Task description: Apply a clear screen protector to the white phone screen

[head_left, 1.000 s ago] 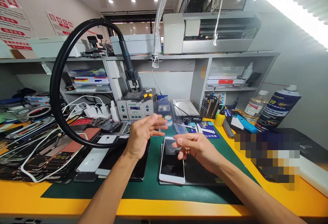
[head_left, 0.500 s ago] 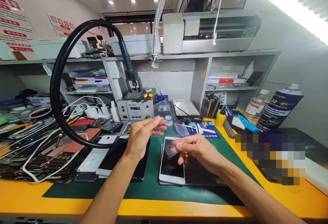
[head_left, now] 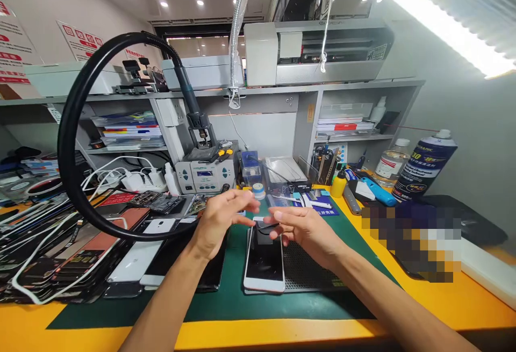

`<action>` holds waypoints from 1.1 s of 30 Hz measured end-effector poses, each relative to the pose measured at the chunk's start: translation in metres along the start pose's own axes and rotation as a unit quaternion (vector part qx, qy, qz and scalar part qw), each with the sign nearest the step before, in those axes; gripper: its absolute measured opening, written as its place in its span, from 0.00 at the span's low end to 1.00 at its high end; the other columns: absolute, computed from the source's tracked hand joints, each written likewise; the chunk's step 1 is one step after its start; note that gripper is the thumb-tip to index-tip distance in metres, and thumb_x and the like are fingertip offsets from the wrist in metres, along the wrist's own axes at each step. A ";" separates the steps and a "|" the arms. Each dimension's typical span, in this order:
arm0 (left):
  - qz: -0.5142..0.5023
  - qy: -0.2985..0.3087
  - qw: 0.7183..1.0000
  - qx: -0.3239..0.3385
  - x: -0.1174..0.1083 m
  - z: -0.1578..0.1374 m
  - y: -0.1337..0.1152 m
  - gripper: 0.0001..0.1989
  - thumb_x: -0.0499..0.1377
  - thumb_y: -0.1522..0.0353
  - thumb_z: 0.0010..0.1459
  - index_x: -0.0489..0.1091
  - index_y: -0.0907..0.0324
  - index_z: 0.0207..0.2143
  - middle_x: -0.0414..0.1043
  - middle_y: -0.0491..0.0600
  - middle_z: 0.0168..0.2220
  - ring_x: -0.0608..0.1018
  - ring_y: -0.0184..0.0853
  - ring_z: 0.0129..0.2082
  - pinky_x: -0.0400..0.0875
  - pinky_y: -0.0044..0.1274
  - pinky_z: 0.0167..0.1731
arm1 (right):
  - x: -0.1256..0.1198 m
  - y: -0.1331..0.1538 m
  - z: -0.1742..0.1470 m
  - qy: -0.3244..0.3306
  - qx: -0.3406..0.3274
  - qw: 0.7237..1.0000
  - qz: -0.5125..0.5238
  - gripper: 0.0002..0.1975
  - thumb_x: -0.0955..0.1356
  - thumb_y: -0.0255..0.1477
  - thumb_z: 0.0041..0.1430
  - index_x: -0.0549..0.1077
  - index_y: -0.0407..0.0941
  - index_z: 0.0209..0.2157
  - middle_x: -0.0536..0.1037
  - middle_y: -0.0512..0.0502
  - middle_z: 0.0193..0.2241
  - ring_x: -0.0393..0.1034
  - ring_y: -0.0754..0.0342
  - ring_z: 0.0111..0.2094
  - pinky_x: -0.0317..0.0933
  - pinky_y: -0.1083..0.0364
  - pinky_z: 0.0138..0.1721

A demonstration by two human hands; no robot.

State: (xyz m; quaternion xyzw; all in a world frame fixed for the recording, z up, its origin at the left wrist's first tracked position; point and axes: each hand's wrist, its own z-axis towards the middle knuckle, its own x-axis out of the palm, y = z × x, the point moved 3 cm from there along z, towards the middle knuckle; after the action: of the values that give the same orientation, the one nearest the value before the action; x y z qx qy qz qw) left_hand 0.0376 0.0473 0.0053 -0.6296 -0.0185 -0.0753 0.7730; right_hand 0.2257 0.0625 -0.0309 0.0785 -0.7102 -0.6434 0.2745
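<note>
A thin clear plastic film (head_left: 265, 229) with a rounded corner hangs between my hands, hard to make out against the phone behind it. My left hand (head_left: 223, 217) pinches toward its upper left side with thumb and forefinger, the other fingers loosely bent. On the other side my right hand (head_left: 296, 225) has thumb and fingers closed on its edge. Just below the hands, a white-framed phone (head_left: 264, 263) with a dark screen lies face up on the green mat (head_left: 226, 306). Something pale and flat shows under that phone. A black perforated pad (head_left: 308, 271) is right beside it.
Stacked phone parts (head_left: 76, 250), a white phone (head_left: 135, 255) and a dark tablet-like device (head_left: 213, 266) lie left. A thick black hose (head_left: 64, 142) loops from the rework station (head_left: 205, 174). A spray can (head_left: 423, 166) and a bottle (head_left: 391, 164) stand right.
My hands have drawn slightly closer together, and the film has turned so that less of it shows. The whole view has shifted, with the bench things sitting further left.
</note>
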 end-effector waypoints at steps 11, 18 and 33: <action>0.162 0.147 0.975 -0.025 0.026 -0.009 0.013 0.17 0.59 0.59 0.61 0.75 0.63 0.26 0.75 0.50 0.24 0.76 0.34 0.23 0.73 0.24 0.28 | 0.001 0.002 0.001 -0.018 -0.027 0.997 -0.064 0.17 0.78 0.40 0.49 0.83 0.43 0.37 0.78 0.46 0.30 0.65 0.56 0.31 0.55 0.56 0.30; 0.214 0.216 0.951 -0.051 0.020 -0.012 0.016 0.17 0.60 0.58 0.61 0.75 0.61 0.25 0.73 0.48 0.18 0.76 0.34 0.21 0.68 0.23 0.28 | -0.019 0.013 0.002 -0.074 -0.054 0.996 -0.013 0.15 0.79 0.37 0.44 0.83 0.42 0.33 0.78 0.47 0.30 0.64 0.57 0.31 0.54 0.56 0.29; 0.175 0.223 0.953 -0.109 0.024 -0.010 0.016 0.17 0.60 0.59 0.56 0.74 0.61 0.21 0.68 0.47 0.13 0.76 0.37 0.20 0.65 0.25 0.27 | -0.036 0.029 0.002 -0.132 -0.069 0.983 0.106 0.13 0.77 0.36 0.48 0.80 0.43 0.34 0.79 0.47 0.32 0.67 0.59 0.29 0.57 0.60 0.25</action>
State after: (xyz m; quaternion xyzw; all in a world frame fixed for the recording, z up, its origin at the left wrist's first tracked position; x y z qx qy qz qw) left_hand 0.0630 0.0381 -0.0093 -0.6704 0.2733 -0.0795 0.6853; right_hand 0.2619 0.0856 -0.0134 -0.1016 -0.6986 -0.6627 0.2500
